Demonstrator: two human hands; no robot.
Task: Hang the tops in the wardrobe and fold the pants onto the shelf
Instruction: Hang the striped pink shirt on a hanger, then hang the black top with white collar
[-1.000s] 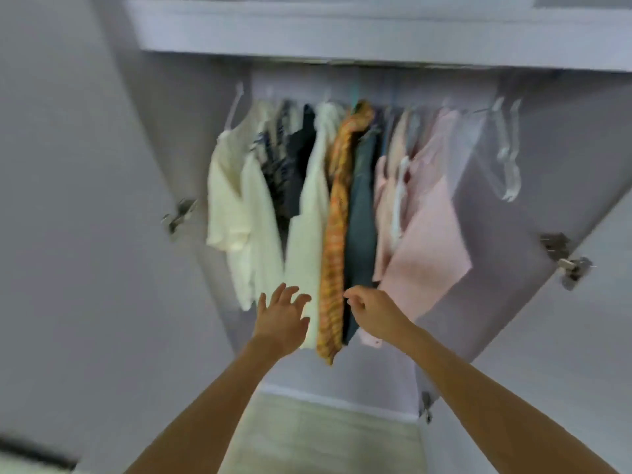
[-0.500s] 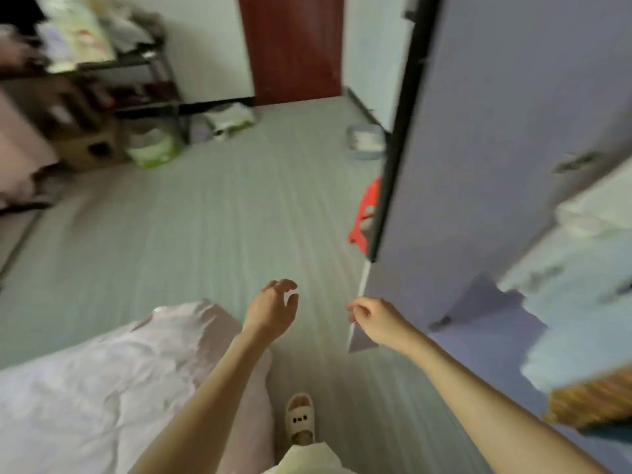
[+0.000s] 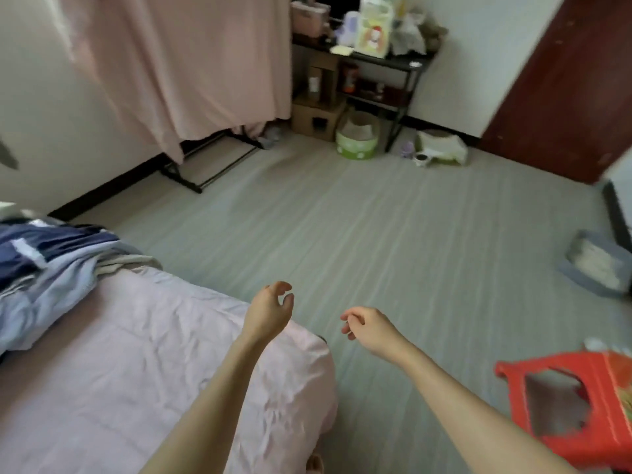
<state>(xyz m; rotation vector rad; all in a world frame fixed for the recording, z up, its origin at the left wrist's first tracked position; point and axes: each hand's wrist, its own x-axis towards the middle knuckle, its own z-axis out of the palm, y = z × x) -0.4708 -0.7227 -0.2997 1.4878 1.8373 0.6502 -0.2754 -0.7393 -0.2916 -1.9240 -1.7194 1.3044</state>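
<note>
A heap of blue, navy and pale striped clothes (image 3: 44, 265) lies at the left on a bed with a pink sheet (image 3: 113, 378). My left hand (image 3: 270, 311) hovers over the bed's right corner, fingers loosely curled and apart, holding nothing. My right hand (image 3: 371, 328) hangs over the floor to its right, fingers loosely bent, also empty. Both hands are well to the right of the clothes heap. The wardrobe is out of view.
A red plastic stool (image 3: 571, 405) stands at the lower right. A pink curtain on a black rail stand (image 3: 191, 63) hangs at the back left. A cluttered black shelf (image 3: 372, 59), a green tub (image 3: 357, 138), a dark red door (image 3: 574, 80) and a grey tray (image 3: 596, 263) surround the grey floor.
The view has swung left from the wardrobe's hanging tops, past its door, to the bed and the room. Both hands stayed empty and lowered together.
</note>
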